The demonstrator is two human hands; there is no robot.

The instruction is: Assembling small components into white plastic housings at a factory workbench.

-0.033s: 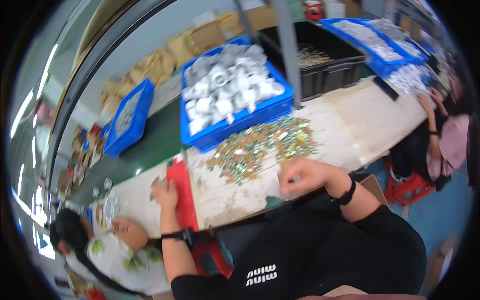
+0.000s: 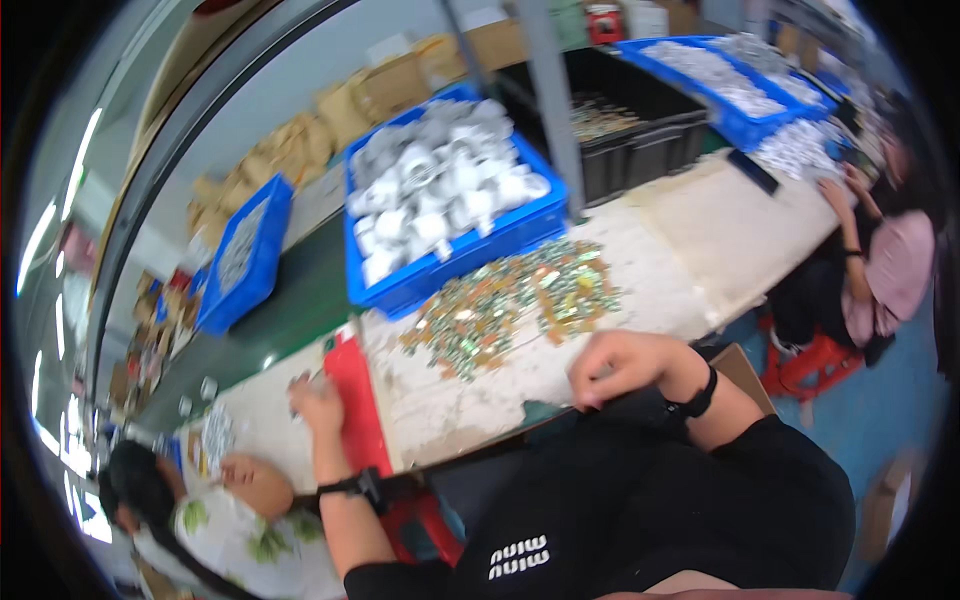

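Observation:
My left hand (image 2: 316, 404) is over the worktable at the left edge of a red strip (image 2: 352, 395), fingers bent together; a small dark bit shows beside them, too blurred to name. My right hand (image 2: 622, 366) is curled closed near the table's front edge, close to my body; whatever its fingers hold, if anything, is hidden. Between and beyond my hands a spread pile of small flat pieces (image 2: 500, 310), greenish, silver and orange, lies on the pale tabletop (image 2: 450, 415). Behind the pile stands a blue crate (image 2: 465, 250) heaped with white and grey plastic fittings (image 2: 430, 190).
A black crate (image 2: 650, 150) stands beyond a grey post (image 2: 552, 110). Blue trays (image 2: 750, 130) of white parts and a dark phone-like slab (image 2: 752, 172) are at right. Another blue tray (image 2: 245, 260) is on the green belt (image 2: 310, 290). Co-workers sit on both sides.
My right hand has drawn back slightly toward my body and curled more. The whole view has shifted a little; my left hand stays beside the red strip.

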